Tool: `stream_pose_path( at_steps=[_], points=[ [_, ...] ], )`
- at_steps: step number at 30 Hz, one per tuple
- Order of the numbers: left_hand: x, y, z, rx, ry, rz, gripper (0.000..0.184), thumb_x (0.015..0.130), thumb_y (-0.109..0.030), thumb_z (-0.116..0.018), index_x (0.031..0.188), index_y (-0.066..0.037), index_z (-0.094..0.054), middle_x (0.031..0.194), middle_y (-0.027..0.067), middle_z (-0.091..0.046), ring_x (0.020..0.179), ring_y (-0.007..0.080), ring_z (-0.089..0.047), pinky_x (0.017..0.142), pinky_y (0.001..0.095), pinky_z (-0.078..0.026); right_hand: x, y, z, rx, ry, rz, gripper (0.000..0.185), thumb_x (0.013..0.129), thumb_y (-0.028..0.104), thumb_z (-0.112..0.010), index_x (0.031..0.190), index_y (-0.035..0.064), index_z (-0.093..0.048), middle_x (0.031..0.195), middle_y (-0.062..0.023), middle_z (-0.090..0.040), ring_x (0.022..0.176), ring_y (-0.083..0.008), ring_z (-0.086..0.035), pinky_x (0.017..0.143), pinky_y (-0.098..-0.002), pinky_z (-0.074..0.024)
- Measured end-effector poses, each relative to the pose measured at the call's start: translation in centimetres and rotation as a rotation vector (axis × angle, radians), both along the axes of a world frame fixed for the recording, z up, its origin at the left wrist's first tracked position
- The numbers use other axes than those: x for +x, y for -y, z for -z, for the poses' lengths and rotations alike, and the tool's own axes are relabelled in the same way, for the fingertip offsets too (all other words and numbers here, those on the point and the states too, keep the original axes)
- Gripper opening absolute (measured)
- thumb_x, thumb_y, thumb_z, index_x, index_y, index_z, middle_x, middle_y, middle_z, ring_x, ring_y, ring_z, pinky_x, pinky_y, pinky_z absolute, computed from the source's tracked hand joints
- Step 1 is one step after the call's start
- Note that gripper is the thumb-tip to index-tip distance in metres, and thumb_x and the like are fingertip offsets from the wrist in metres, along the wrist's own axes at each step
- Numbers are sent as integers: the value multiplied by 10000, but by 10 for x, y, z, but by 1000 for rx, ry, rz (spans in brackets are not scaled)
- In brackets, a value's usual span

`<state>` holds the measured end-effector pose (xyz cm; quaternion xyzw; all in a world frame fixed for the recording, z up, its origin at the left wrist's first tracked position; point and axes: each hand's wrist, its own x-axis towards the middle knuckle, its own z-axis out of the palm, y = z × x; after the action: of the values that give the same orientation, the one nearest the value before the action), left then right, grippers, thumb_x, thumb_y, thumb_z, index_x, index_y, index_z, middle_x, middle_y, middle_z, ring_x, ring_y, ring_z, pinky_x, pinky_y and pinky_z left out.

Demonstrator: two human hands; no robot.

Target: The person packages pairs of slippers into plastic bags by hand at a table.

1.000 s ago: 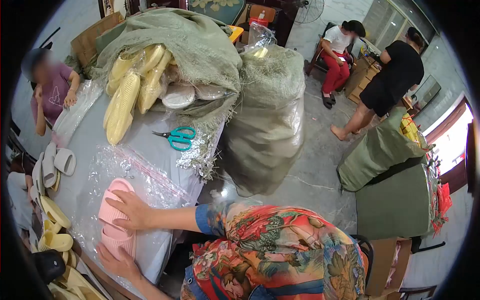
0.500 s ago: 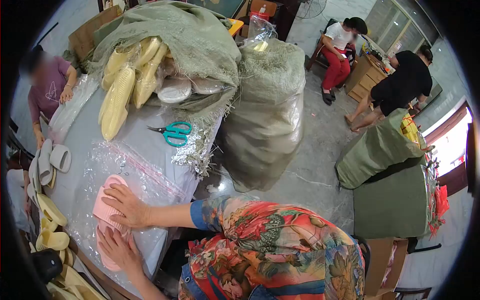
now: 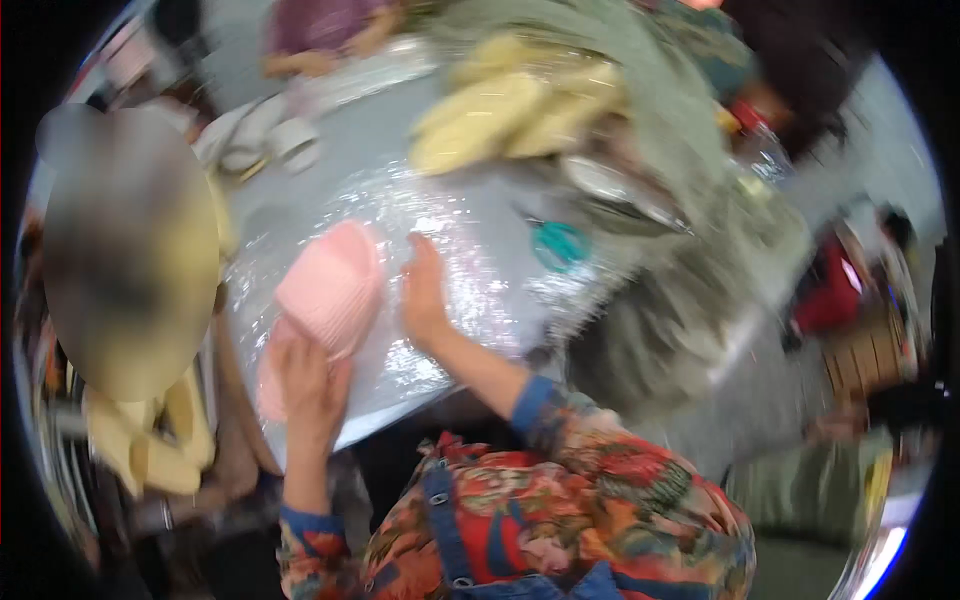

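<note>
While the left hand [image 3: 312, 385] rests on the lower of two pink slippers, the right hand [image 3: 424, 285] is just beside the upper one, over clear plastic [image 3: 465, 300]. Both slippers lie on the near part of the pale grey table [image 3: 270, 212], close to its edge. The upper slipper [image 3: 333, 285] is a soft, even pink, with a broad strap marked by fine ribs and a rounded end pointing away from the person. The lower slipper [image 3: 271, 385], the same pink, adjoins it and is partly hidden by the left hand; blur hides its finer detail. The left fingers bend over it, but I cannot tell whether they grip it. The right hand's fingers are stretched out, clasping nothing. Farther off are teal-handled scissors [image 3: 561, 246], pale yellow slippers [image 3: 482, 122] and a green sack [image 3: 672, 130].
</note>
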<state>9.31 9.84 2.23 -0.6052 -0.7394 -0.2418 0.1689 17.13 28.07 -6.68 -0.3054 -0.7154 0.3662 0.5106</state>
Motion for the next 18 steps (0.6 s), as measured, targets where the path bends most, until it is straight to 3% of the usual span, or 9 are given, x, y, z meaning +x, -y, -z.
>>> stream_pose_path(
  at_steps=[1, 2, 4, 5, 7, 8, 11, 14, 18],
  points=[
    [-2, 0, 5, 69, 4, -18, 444, 682, -179, -725, 1051, 14, -571, 1134, 230, -520, 1183, 442, -413, 1041, 547, -256, -11, -9, 19, 36, 123, 60, 461, 917, 117, -410, 1361, 15, -347, 1397, -185, -328, 1307, -337, -281, 1100, -410, -217],
    [-1, 8, -4, 50, -3, -7, 544, 672, -208, -738, 1135, 6, -549, 1215, 235, -490, 1198, 450, -390, 1057, 543, -237, 4, -1, -9, -82, 21, -32, 441, 926, 114, -380, 1353, 8, -351, 1363, -198, -351, 1301, -328, -293, 1094, -408, -229],
    [4, 24, -17, 101, 117, 51, 458, 642, -195, -740, 1000, 28, -561, 994, 179, -494, 970, 397, -455, 1039, 546, -262, 4, 5, -17, -319, -106, -170, 400, 969, 193, -316, 1335, 40, -369, 1372, -152, -333, 1265, -263, -327, 1068, -380, -271],
    [8, 33, -19, 56, 78, 14, 441, 619, -209, -744, 953, 21, -570, 990, 174, -492, 975, 388, -452, 1039, 548, -264, -7, 5, -21, -764, -412, -240, 440, 988, 322, -310, 1363, 92, -324, 1364, -135, -344, 1234, -266, -400, 989, -406, -396],
    [8, 58, -22, 5, 31, -31, 416, 590, -232, -750, 886, 5, -581, 987, 164, -490, 988, 372, -448, 1037, 550, -267, -8, 4, -25, -876, -452, -375, 431, 987, 325, -335, 1352, 97, -305, 1305, -133, -424, 1146, -282, -486, 952, -425, -440],
    [10, 71, -22, 3, 14, -30, 407, 583, -242, -753, 865, -3, -583, 989, 160, -491, 996, 365, -447, 1035, 550, -270, -2, -8, -5, -289, 52, -166, 409, 989, 315, -325, 1343, 112, -315, 1301, -127, -425, 1147, -285, -485, 945, -432, -444],
    [11, 119, -37, 102, -41, -129, 451, 573, -232, -785, 919, -11, -598, 976, 139, -500, 1027, 340, -461, 1041, 544, -283, -1, 24, -37, -681, -374, -320, 392, 1009, 286, -308, 1286, 26, -407, 1318, -108, -393, 1182, -230, -395, 1025, -365, -297],
    [13, 158, -50, 253, -176, -374, 502, 527, -266, -778, 931, -20, -608, 1009, 117, -525, 1015, 338, -470, 960, 507, -348, 5, 9, -21, -346, -115, -229, 354, 1005, 264, -342, 1252, 34, -452, 1278, -109, -433, 1165, -210, -407, 995, -340, -323],
    [8, 206, -73, 504, -321, -826, 536, 584, -239, -786, 1021, 7, -598, 1012, 136, -537, 992, 341, -470, 855, 460, -375, 8, 0, -13, -385, -85, -318, 349, 1002, 285, -378, 1212, 31, -494, 1235, -105, -480, 1146, -201, -428, 986, -324, -328]
  ],
)
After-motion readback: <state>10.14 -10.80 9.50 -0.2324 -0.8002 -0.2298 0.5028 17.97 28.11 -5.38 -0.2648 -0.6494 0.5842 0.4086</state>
